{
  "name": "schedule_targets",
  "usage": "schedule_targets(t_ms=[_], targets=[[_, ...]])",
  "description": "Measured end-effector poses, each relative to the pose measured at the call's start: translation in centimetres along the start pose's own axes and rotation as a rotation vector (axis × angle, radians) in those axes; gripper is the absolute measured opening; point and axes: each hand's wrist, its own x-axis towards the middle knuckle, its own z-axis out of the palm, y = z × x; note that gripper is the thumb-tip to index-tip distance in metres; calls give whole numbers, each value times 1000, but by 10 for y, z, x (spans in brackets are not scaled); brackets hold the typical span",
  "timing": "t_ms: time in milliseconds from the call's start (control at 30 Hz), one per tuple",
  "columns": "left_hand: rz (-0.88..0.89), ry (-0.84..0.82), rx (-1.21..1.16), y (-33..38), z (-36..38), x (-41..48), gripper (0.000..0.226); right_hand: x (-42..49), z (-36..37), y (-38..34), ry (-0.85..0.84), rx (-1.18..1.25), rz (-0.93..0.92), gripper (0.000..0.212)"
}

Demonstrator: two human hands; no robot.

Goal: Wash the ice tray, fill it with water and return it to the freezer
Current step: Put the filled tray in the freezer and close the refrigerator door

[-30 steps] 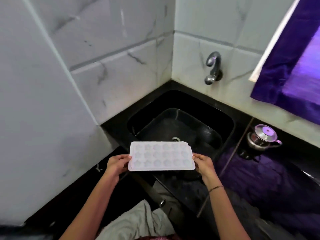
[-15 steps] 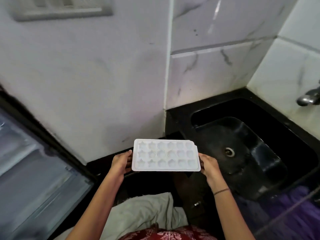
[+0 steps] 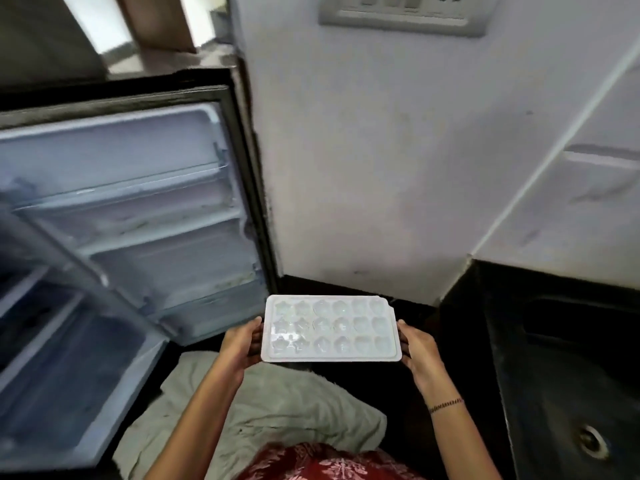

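While the left hand (image 3: 241, 348) and right hand (image 3: 421, 348) are gripping the ice tray (image 3: 330, 330) by its ends, I'm holding it level, aiming for the open freezer (image 3: 138, 192).

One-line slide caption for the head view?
The left hand and right hand hold the white ice tray level by its short ends before the open freezer, sink at right.

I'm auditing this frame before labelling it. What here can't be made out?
Head view only:
Fingertips of the left hand and right hand: hidden under the ice tray.
Freezer shelves: motion-blurred, contents unclear.
Sink: cut off by the right edge.
Switch plate: cropped by the top edge.
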Motion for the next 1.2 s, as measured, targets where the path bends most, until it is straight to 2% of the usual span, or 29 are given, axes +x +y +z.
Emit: schedule_targets(t_ms=[467, 733, 867, 1033, 1200], targets=[[-65, 474, -406, -57, -140, -54, 25, 4, 163, 14, -555, -316, 6, 20], [-93, 605, -575, -70, -213, -44, 26, -12, 263, 40, -664, -482, 6, 25], [-107, 647, -635, -69, -249, -35, 28, -20, 317, 48, -698, -554, -55, 27], [-92, 700, -694, -62, -299, -29, 27, -34, 385, 59, -800, -604, -86, 39], [-73, 759, -732, -54, -347, -22, 27, -54, 445, 66, -885, -670, -96, 30]])
